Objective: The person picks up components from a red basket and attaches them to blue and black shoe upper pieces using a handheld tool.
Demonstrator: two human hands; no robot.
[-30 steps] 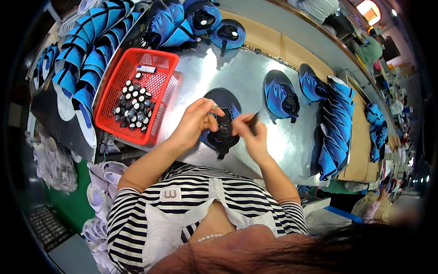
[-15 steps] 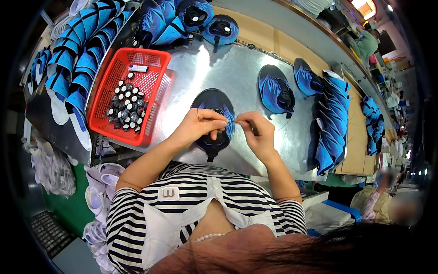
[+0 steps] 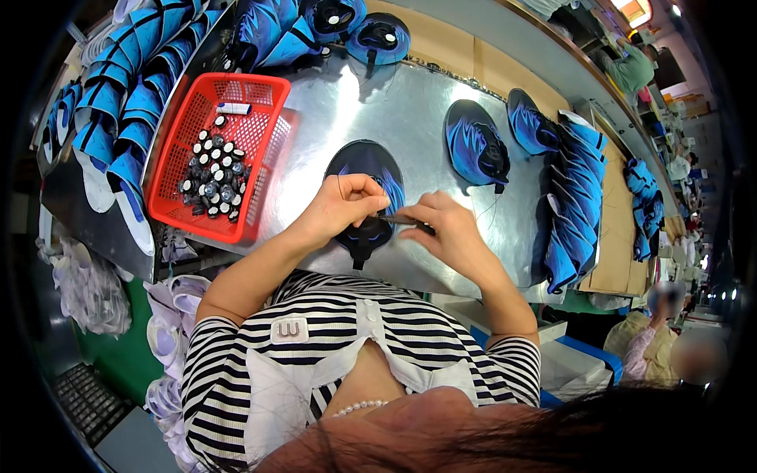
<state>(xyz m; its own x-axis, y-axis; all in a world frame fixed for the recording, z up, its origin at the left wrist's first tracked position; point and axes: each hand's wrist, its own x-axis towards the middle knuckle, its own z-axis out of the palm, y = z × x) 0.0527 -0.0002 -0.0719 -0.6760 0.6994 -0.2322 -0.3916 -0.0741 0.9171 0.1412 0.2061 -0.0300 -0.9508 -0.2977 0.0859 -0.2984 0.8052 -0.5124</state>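
Note:
A blue and black shoe upper (image 3: 386,167) lies on the metal table in front of me, partly covered by my hands. My left hand (image 3: 347,209) is closed over it, thumb and fingertips pinching a thin dark cord, part of which loops up beside the fingers. My right hand (image 3: 451,230) is closed around a small dark hand tool (image 3: 412,222), perhaps snips. The tool's tip points left and comes close to my left fingertips. Whether it touches the cord is too small to tell.
A red plastic basket (image 3: 277,130) at left holds several black-and-white round knobs (image 3: 211,175) and a white-and-blue marker (image 3: 233,109). Another shoe upper (image 3: 473,146) lies right on the metal table (image 3: 315,110). Overlapping uppers (image 3: 576,205) line its right side; more stacks (image 3: 118,94) stand left.
My right hand has gone from pinching the thin cord to holding the dark tool near my left fingertips. My left hand stays pinched over the upper. The view has shifted slightly.

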